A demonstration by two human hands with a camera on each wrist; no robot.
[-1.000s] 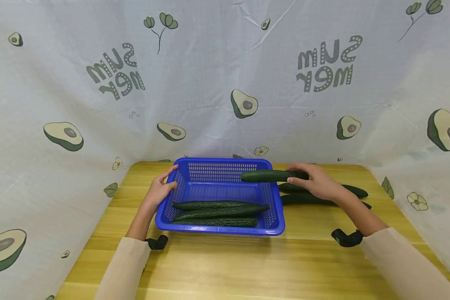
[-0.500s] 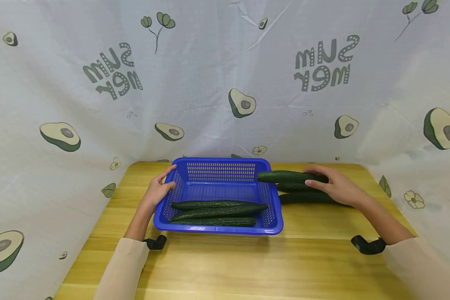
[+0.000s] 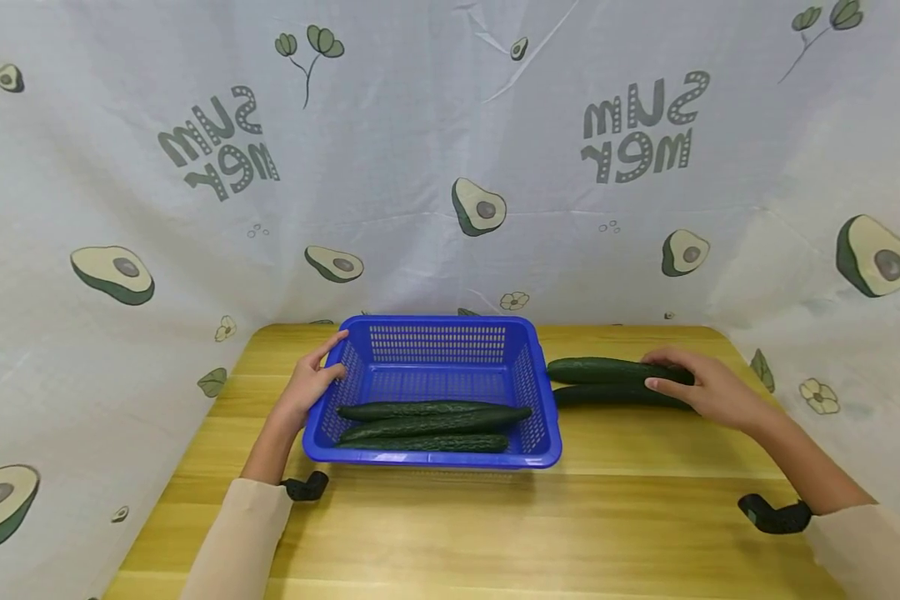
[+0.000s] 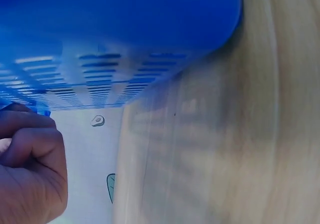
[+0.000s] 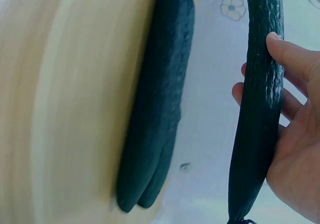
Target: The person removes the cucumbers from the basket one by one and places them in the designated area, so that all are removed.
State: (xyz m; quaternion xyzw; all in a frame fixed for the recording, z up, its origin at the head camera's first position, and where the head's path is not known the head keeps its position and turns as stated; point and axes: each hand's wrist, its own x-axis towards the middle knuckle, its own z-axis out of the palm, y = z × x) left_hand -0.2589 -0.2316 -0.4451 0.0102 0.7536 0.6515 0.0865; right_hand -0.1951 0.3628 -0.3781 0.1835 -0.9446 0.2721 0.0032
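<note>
My left hand (image 3: pixel 306 387) grips the left rim of a blue plastic basket (image 3: pixel 435 459), with curled fingers showing outside its slotted wall in the left wrist view. Three dark green cucumbers lie lengthwise along the basket's front side, the middle one (image 3: pixel 427 427) slightly slanted. To the right of the basket, my right hand (image 3: pixel 701 390) holds another cucumber (image 5: pixel 257 93), thumb on one side and fingers round the other. In the right wrist view this one is raised off the table, apart from two cucumbers (image 5: pixel 155 93) lying side by side there.
The wooden table (image 3: pixel 420 533) reaches back to a pale cloth (image 3: pixel 390 167) printed with avocados, which hangs behind and at both sides. A black wrist camera (image 3: pixel 776 515) is strapped to the right wrist, another (image 3: pixel 305 487) to the left.
My right hand has carried its cucumber rightward and down, from over the basket's right rim to just above the cucumbers on the table. My left hand stays on the basket.
</note>
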